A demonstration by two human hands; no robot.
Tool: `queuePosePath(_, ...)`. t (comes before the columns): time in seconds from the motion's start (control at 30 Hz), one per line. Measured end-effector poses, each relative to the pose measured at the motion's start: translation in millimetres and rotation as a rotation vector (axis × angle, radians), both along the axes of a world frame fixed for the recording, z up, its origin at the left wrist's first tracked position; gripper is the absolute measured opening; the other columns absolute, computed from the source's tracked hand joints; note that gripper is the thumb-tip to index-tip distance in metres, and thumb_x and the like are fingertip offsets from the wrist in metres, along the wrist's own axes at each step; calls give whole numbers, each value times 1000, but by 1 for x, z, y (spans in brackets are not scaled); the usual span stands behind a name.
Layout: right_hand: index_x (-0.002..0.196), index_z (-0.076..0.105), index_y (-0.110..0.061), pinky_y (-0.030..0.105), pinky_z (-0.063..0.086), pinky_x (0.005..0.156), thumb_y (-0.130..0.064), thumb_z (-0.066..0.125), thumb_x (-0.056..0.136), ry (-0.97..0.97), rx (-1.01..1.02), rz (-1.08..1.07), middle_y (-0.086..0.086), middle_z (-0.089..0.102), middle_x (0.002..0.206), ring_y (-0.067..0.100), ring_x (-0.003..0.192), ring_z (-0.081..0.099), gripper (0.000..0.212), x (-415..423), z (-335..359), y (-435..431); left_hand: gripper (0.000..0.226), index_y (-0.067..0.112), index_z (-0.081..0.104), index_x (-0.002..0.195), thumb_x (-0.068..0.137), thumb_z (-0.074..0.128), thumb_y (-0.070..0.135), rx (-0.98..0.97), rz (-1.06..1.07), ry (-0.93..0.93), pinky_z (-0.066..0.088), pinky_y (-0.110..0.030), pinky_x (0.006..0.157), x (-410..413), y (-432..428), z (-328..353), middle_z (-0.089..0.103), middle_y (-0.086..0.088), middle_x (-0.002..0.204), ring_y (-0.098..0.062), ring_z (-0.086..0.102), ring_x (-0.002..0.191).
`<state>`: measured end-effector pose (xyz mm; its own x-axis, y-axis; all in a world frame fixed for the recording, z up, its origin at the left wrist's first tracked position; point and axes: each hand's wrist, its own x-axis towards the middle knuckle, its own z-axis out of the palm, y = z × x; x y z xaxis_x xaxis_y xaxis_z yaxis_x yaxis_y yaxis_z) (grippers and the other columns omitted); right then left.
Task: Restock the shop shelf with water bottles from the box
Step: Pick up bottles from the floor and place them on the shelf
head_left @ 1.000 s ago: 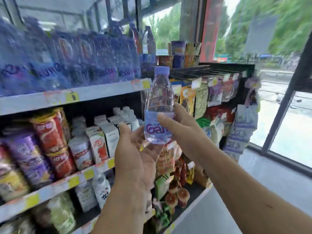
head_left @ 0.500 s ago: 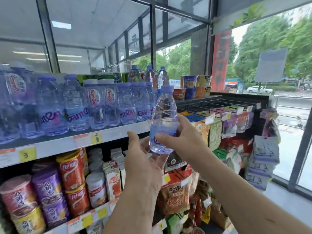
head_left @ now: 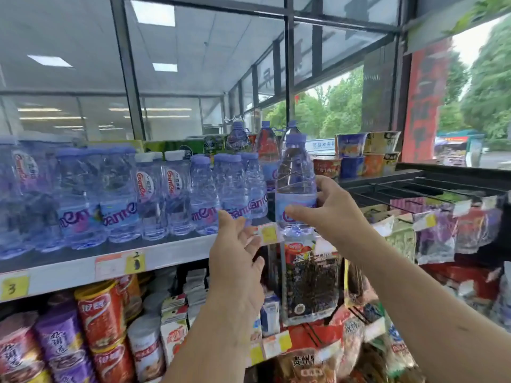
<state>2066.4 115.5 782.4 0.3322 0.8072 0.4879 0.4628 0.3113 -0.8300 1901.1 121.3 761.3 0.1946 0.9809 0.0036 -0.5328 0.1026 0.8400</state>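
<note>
upright, bottle (head_left: 295,186) in right hand (head_left: 329,208) at shelf (head_left: 171,252).

Head camera faces the shelf (head_left: 166,255) closely, angled slightly upward.

Glass wall (head_left: 343,106), ceiling lights (head_left: 152,13), perhaps trees (head_left: 343,106)
</note>
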Motion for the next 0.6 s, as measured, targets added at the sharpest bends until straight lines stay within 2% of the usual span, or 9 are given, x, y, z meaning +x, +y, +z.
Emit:
queuePosePath(0.03,140,41,-32,50,52,96,-62,84,52,-13,-9,1,0,61,131,24,114,63,103,3,2,9,64,18,54,136,97,33,64,14,-1,13,30,-47,112,-1,5,2,54,-4,142,-25,51,130)
queuePosePath(0.1,138,43,-32,49,53,94,-56,84,57,-27,-30,21,-1,63,128,21,109,65,94,5,3,25,71,18,44,147,96,30,66,42,-7,30,28,-47,115,-3,16,7,46,-4,151,-25,46,136)
queuePosePath(0.17,134,44,-29,43,56,87,-41,83,72,-31,-29,41,-5,67,112,16,96,67,74,5,5,38,73,19,41,149,96,29,67,65,-10,29,28,-47,114,-5,26,15,43,-3,154,-25,43,139)
queuePosePath(0.2,140,41,-27,37,56,82,-35,81,78,-33,-32,54,-8,65,107,13,91,66,74,4,5,45,73,19,41,149,96,29,68,74,-8,33,28,-47,114,-7,31,18,42,-3,155,-25,41,140)
queuePosePath(0.27,144,37,-23,30,52,76,-33,79,81,-46,-39,53,-8,62,110,10,90,64,77,2,4,60,73,20,42,149,96,28,68,93,6,47,29,-47,111,-9,41,24,41,-3,155,-25,41,141)
queuePosePath(0.33,133,45,-23,27,51,75,-31,80,80,-54,-48,65,-7,67,108,10,89,66,64,2,4,75,72,20,42,148,96,28,67,112,10,47,31,-47,107,-11,50,29,40,-4,156,-26,41,141)
queuePosePath(0.4,125,49,-25,32,55,78,-26,80,81,-51,-67,78,-6,69,102,11,88,69,54,4,2,88,71,20,42,149,97,27,66,132,9,49,29,-47,110,-11,56,32,38,-6,157,-26,39,142)
queuePosePath(0.5,128,50,-24,44,56,90,-25,81,80,-44,-80,79,-4,70,106,15,92,70,57,8,-6,106,71,20,42,149,97,27,66,168,4,66,26,-49,115,-8,67,33,37,-6,158,-25,38,143)
queuePosePath(0.6,134,47,-23,44,55,92,-24,81,80,-27,-89,72,-5,69,109,14,96,69,63,12,-12,119,70,21,45,147,97,26,66,194,-4,82,28,-46,112,-3,76,32,40,-4,156,-24,41,141)
